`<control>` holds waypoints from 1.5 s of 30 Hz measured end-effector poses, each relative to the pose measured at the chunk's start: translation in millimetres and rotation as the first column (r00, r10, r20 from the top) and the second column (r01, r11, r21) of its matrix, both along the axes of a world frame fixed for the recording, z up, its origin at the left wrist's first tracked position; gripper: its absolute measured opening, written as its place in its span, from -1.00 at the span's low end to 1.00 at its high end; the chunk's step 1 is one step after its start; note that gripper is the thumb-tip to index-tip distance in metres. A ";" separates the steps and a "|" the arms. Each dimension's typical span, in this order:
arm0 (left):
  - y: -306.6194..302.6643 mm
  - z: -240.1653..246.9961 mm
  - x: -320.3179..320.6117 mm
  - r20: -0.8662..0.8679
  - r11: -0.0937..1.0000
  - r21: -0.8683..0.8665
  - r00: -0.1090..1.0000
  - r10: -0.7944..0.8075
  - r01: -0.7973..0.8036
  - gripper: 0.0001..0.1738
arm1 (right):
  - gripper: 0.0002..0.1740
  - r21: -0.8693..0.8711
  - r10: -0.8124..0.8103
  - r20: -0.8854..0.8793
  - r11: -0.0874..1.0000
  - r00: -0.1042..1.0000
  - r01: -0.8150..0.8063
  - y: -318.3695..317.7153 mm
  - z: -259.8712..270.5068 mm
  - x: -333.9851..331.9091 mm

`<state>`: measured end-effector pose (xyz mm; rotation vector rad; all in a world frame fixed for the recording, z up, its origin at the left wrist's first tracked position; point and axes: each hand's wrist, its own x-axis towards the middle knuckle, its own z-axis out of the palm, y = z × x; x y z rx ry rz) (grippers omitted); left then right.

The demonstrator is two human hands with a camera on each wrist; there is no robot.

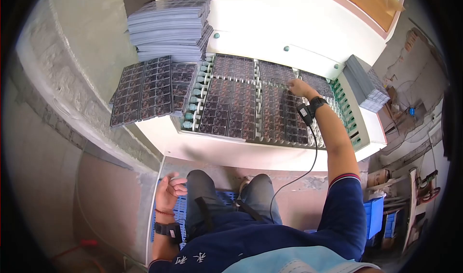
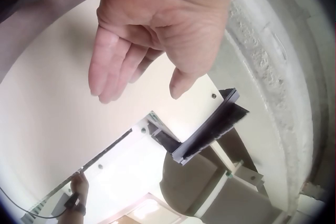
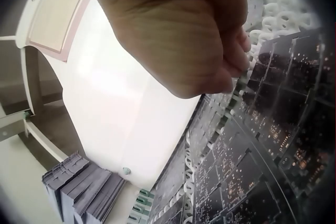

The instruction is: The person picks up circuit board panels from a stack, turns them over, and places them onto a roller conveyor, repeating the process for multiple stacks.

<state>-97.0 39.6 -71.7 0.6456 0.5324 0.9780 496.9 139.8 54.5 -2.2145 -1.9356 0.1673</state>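
Note:
My right hand (image 1: 300,88) reaches over the roller conveyor (image 1: 258,114), its fingers curled down at the far edge of a dark circuit board panel (image 1: 295,116). In the right wrist view the fingertips are right by the panel corner; whether they pinch it I cannot tell. Several similar panels (image 1: 226,106) lie in rows on the white rollers, their surfaces divided into small rectangles. Low at my left side, my left hand (image 1: 170,191) hangs palm up with relaxed fingers and holds nothing, apart from the conveyor.
Left of the conveyor rises a tall stack of panels (image 1: 169,27), with loose panels (image 1: 142,92) leaning in front. Another stack (image 1: 366,82) stands at the right end. A white machine cover (image 1: 270,22) borders the far side. A cable (image 1: 294,176) trails from my right wrist.

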 end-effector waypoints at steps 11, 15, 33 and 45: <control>36.2 117.1 -46.8 -0.131 0.688 0.471 0.728 0.673 -0.552 -0.52 | -0.67 0.033 0.263 -0.376 0.962 0.889 -0.271 -26.9 103.8 -174.5; 63.2 160.2 -39.0 -0.173 0.449 0.714 0.486 0.857 -0.537 -0.52 | -0.67 0.057 0.377 -0.572 0.904 0.728 -0.423 -28.1 121.4 -263.8; 55.4 169.7 10.6 -0.084 0.146 0.949 -0.222 0.971 0.279 -0.49 | -0.59 0.030 0.065 -0.732 0.998 0.678 -0.063 -6.0 106.8 -354.8; 28.0 161.8 24.0 -0.117 0.099 0.968 0.068 0.991 0.229 -0.53 | -0.78 -0.067 -0.064 -0.989 0.998 0.134 -0.018 -43.8 70.9 -300.5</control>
